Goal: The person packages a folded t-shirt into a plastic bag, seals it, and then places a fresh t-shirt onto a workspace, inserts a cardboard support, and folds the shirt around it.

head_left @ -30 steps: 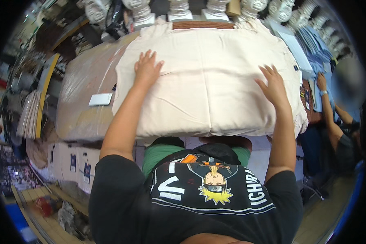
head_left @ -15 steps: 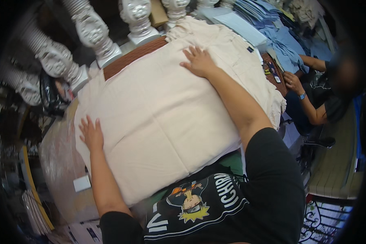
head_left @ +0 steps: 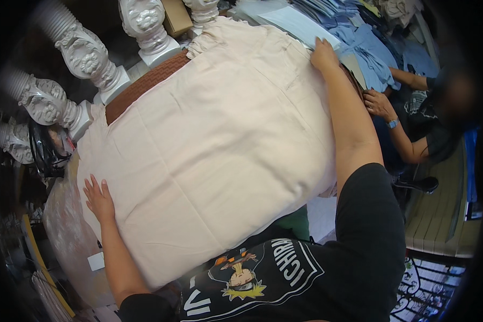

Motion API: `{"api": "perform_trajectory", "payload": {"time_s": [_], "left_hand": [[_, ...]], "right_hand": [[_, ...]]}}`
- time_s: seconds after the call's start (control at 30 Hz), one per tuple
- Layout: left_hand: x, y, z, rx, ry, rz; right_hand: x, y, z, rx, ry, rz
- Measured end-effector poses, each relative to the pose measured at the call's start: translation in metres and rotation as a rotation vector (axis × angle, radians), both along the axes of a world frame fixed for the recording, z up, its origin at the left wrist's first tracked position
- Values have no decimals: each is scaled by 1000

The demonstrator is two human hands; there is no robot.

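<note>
A large cream cloth (head_left: 198, 139), creased and smooth in the middle, lies spread over the work surface in front of me. My left hand (head_left: 98, 199) rests flat on its left border, fingers apart. At the far right edge of the cloth, my right hand (head_left: 324, 56) is closed, fingers curled around the border. That grip is partly hidden by the hand itself. My right forearm crosses the cloth's right side and covers part of its edge.
White carved pillars (head_left: 88, 59) line the far left side, by a brown textured surface (head_left: 145, 80). A white packet (head_left: 300, 27) and blue garments (head_left: 359, 43) lie at the far right. Beside them, a co-worker's hand (head_left: 378, 103) is at the table. A white card (head_left: 96, 261) lies at left.
My right hand has gone from flat on the cloth to its far right edge and closed there. My left hand stays on the left border. The view has shifted right.
</note>
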State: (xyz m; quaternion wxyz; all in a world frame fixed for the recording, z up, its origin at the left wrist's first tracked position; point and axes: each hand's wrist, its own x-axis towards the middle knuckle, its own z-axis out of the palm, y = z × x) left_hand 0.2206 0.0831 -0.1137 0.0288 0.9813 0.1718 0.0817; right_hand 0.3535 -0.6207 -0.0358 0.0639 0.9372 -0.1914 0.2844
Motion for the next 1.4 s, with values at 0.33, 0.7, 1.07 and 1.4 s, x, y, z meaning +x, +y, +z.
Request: {"api": "perform_trajectory", "payload": {"time_s": [0.33,0.7,1.07,1.4], "left_hand": [[-6,2,3,-17,-19,12],[0,3,16,-217,-339,-86],[-80,-163,49,-1746,117,-228],[-116,-96,108,-724,-36,-612]], "right_hand": [[-10,-10,18,307,14,-12],[-56,66,108,654,-714,582],[-312,374,7,723,361,1429],[-217,292,15,762,-67,794]]}}
